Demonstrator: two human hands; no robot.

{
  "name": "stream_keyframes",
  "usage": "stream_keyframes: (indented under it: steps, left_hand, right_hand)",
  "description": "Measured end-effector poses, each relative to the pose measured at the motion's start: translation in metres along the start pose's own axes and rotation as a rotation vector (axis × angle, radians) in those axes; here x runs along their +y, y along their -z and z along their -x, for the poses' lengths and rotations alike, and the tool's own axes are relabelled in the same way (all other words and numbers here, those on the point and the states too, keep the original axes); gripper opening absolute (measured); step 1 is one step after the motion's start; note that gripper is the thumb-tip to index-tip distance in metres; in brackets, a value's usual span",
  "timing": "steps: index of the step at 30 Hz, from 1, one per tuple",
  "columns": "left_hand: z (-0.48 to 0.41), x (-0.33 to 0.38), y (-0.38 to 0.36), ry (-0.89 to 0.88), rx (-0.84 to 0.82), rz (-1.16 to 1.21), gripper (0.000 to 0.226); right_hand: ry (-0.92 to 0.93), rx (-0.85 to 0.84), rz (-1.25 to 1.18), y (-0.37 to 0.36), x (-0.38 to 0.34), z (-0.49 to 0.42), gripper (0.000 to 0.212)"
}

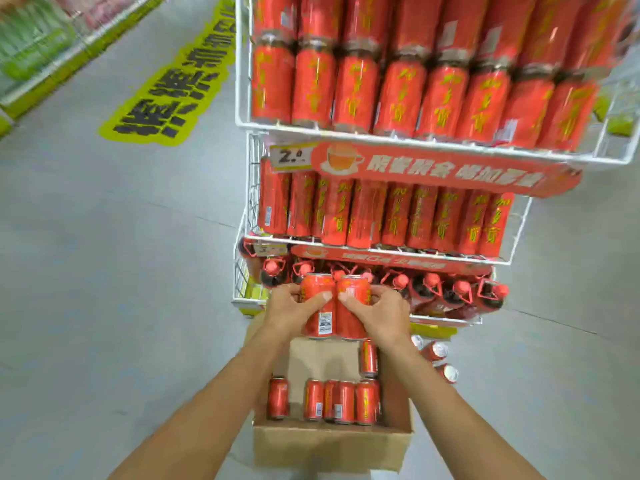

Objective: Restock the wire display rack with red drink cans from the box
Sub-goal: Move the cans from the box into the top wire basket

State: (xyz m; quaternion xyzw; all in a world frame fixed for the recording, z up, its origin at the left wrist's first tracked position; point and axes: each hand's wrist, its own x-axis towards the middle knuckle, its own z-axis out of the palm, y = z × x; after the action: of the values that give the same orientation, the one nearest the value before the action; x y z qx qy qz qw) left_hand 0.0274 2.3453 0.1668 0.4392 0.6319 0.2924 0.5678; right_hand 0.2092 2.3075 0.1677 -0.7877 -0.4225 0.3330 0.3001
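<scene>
- Red drink cans [323, 323]: I've got two of them up out of the box [329, 445], upright, side by side and touching, in front of the bottom tier of the wire rack [242, 81]. I'd call this the carry step, box to rack, with this pair not yet shelved.
- Far left is just smooth grey floor [86, 271] with a yellow floor decal [173, 81] stuck on it, well away from the job.
- Left hand [291, 306]: fingers and thumb are wrapped round the can with the barcode, thumb across its front.
- Right hand [381, 313]: same deal, curled round the other can, and the two thumb tips nearly meet.
- That box sits on the floor under my forearms. It's plain brown cardboard, matte, open top. Six or so cans stand in it and plenty of bare bottom shows, so I reckon it's mostly emptied.
- The rack is white coated wire with three tiers in view. The top and middle tiers look packed along the front. The bottom one holds dark bottles [433, 289] with red caps, not cans.
- Next move, my guess: raise the pair and hunt for a gap, maybe behind the front rows, which I can't see from here. The cans are thin, glossy metal cylinders and look slick. So that means a firm wrap without squeezing, and they need to land flat on the wire so they don't tip.
- Right of the box there are a few loose cans [438, 351] on the floor, too blurry to say whether they're standing or tipped.
</scene>
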Motion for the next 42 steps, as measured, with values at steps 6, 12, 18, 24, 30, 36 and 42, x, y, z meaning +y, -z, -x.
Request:
stream_keyframes:
  steps: [6,12,18,24,30,36,42]
  left_hand:
    - [0.101,0.189,0.045,-0.154,-0.025,0.036,0.027]
    - [0.172,0.348,0.083,-0.332,-0.023,0.039,0.038]
    - [0.192,0.457,0.105,-0.451,0.007,-0.004,0.057]
    - [0.182,0.550,0.107,-0.560,0.090,-0.021,0.044]
    - [0.148,0.611,0.109,-0.556,0.224,-0.063,0.059]
    - [0.105,0.629,0.108,-0.470,0.319,-0.066,0.077]
    - [0.065,0.618,0.102,-0.441,0.292,-0.092,0.067]
  right_hand:
    - [0.111,0.107,-0.024,0.131,-0.170,0.071,0.061]
    - [0.244,0.208,-0.070,0.230,-0.304,0.112,0.048]
    - [0.346,0.308,-0.071,0.296,-0.394,0.116,0.069]
    - [0.451,0.334,-0.095,0.344,-0.467,0.083,0.056]
    - [0.494,0.270,-0.127,0.359,-0.518,0.029,0.061]
    - [0.445,0.256,-0.100,0.340,-0.541,-0.025,0.082]
    - [0.364,0.257,-0.041,0.320,-0.536,-0.051,0.071]
